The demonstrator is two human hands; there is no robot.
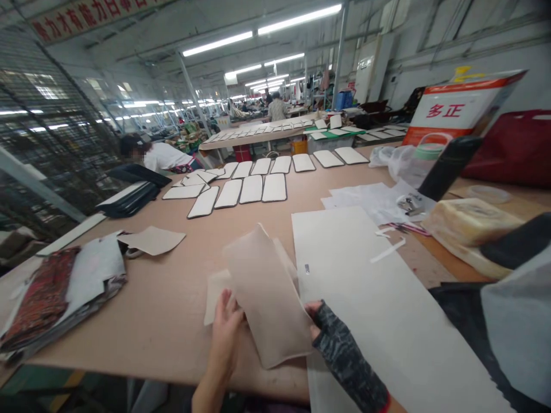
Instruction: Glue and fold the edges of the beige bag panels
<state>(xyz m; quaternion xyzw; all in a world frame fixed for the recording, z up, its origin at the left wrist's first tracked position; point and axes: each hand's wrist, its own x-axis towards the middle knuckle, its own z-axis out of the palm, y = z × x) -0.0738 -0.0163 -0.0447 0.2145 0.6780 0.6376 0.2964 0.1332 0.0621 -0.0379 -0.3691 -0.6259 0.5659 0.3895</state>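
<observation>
Near the table's front edge, my right hand [317, 321], in a dark patterned fingerless sleeve, pinches the right edge of a beige sheet [269, 298]. The sheet stands tilted and slightly curved between my hands. My left hand [228, 315] is at the sheet's left side, its fingers closed round a smaller pale piece [216, 291]. Part of another pale sheet shows behind the large one. To the right, under my right forearm, lies a large white board [344, 264] with a small metallic object on it.
Rows of white dark-edged panels [262, 188] lie farther back. Folded fabric [47, 292] and a loose beige piece [155, 240] are at left. A phone [450, 166], a wrapped block [473, 221] and a red-and-white container [447, 112] stand at right. A person leans over at far left.
</observation>
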